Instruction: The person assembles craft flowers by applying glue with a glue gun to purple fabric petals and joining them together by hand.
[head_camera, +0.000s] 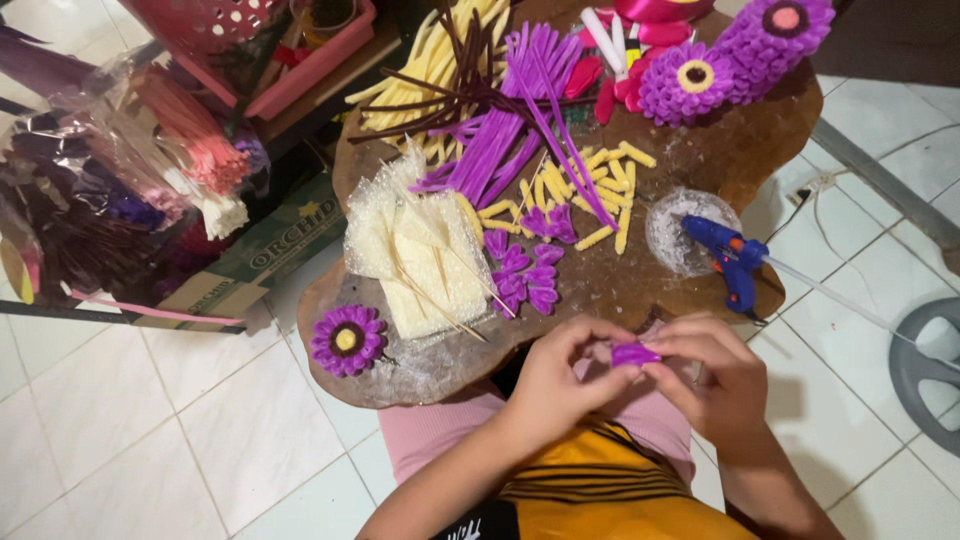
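Pinched between both hands, left hand and right hand, a purple chenille petal is being shaped at the wooden table edge; three finished flowers are seen, with loose purple stems unused.

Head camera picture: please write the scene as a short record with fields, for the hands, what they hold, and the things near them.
left hand: left hand pinches the purple piece
right hand: right hand pinches its other end
held thing: small purple fuzzy piece, between both hands
surface: dark wooden board
nearby tool: blue glue gun, on the board by the right hand
finished items: purple flower with yellow centre, board's left edge
loose parts: purple petals; yellow cut pieces
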